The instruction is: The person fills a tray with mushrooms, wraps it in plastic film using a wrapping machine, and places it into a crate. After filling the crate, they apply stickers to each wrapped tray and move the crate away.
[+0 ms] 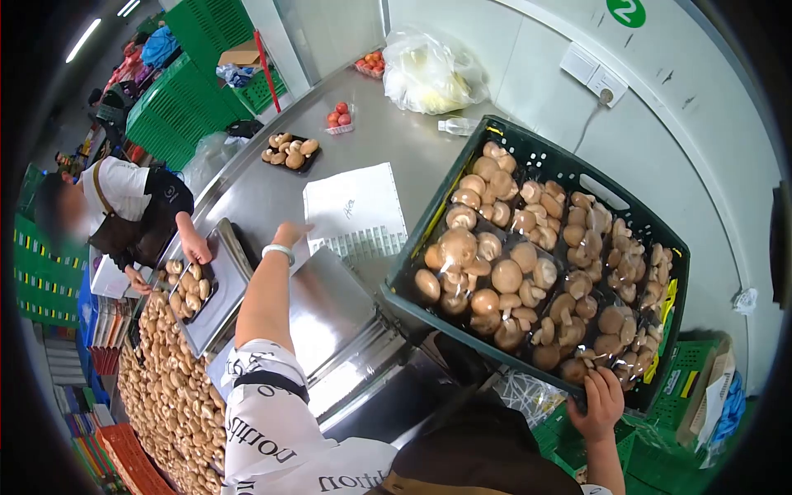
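Mushroom crate (pixel 410 285) is clasped by right grip (pixel 602 404); left grip (pixel 290 233), loosely spread, meets paper (pixel 355 210).

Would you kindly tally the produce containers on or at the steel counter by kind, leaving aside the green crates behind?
Tomato punnets: 2
Open mushroom trays: 2
Dark crate of wrapped mushrooms: 1
Total: 5

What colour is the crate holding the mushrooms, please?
The crate is dark green, clearest in the head view.
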